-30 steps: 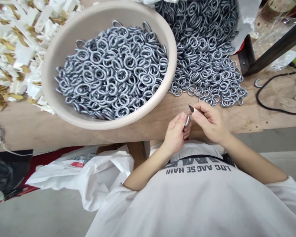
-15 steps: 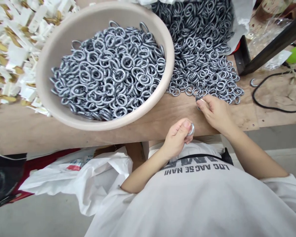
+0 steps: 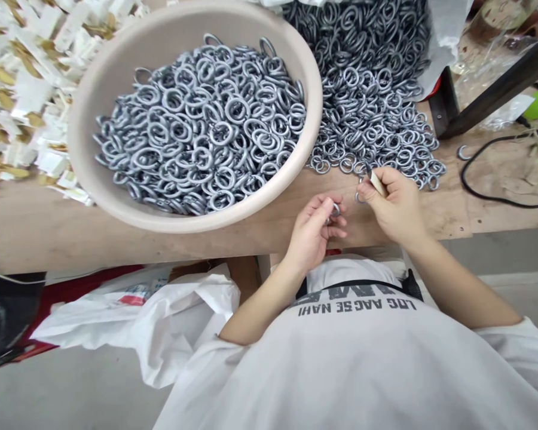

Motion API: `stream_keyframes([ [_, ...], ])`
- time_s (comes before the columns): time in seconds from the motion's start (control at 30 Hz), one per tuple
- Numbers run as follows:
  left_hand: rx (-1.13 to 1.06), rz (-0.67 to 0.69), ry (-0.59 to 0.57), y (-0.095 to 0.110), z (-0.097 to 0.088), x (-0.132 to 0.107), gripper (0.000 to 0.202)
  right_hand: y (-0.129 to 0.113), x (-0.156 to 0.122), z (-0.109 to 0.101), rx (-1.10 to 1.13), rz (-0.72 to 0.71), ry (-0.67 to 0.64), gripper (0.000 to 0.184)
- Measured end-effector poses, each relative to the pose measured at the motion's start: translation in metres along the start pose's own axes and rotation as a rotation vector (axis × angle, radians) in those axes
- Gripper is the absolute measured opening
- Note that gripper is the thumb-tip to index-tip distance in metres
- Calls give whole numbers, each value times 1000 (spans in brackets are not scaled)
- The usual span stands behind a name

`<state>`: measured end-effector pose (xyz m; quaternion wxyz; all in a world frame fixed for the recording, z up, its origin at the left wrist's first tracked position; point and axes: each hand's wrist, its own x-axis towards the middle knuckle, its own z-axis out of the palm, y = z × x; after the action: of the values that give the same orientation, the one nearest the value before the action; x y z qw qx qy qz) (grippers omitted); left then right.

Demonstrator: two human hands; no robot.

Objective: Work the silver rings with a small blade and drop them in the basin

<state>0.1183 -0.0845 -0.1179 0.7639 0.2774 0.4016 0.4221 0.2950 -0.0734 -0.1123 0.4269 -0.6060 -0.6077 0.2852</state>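
Between the thumb and fingers of my left hand (image 3: 311, 230) is a grey ring (image 3: 336, 209), held just above the table's front edge. My right hand (image 3: 397, 203) is closed around a small tool with a pale flat handle (image 3: 377, 183) and a dark tip, perhaps a small knife. By the right thumb another grey ring (image 3: 358, 197) shows in part; whether that hand grips it I cannot tell. Just beyond the right hand lies a heap of loose grey rings (image 3: 376, 119). A large beige basin (image 3: 192, 224), piled with similar rings, stands to the left.
White plastic pieces with gold-coloured parts (image 3: 31, 89) are heaped at the far left. On the right are a dark metal bar (image 3: 488, 98), a black cord (image 3: 488, 200) and a single ring (image 3: 462, 153). White plastic bags (image 3: 161, 322) hang below the table edge.
My left hand has moved slightly up and left, its fingers loosening around the ring. My right hand has turned, so the pale handle now shows, along with the ring by the thumb.
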Motion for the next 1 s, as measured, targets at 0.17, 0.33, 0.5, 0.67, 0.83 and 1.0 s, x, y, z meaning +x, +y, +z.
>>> stream_keyframes([
  [0.17, 145, 67, -20, -18, 13, -2, 44, -16, -21, 26, 423, 196, 0, 36],
  [0.33, 153, 63, -26, -18, 12, -2, 51, -3, -29, 40, 622, 276, -57, 39],
  [0.5, 169, 10, -123, -16, 13, 0, 56, -3, -32, 41, 442, 151, 37, 43],
  [0.67, 88, 52, -70, -17, 11, -2, 57, -7, -30, 25, 418, -70, -79, 34],
  [0.83, 89, 107, -20, -17, 14, -5, 57, -8, -23, 18, 340, -91, -97, 28],
  [1.0, 12, 86, 49, -11, 18, -6, 61, -16, -25, 7, 70, -250, -152, 32],
])
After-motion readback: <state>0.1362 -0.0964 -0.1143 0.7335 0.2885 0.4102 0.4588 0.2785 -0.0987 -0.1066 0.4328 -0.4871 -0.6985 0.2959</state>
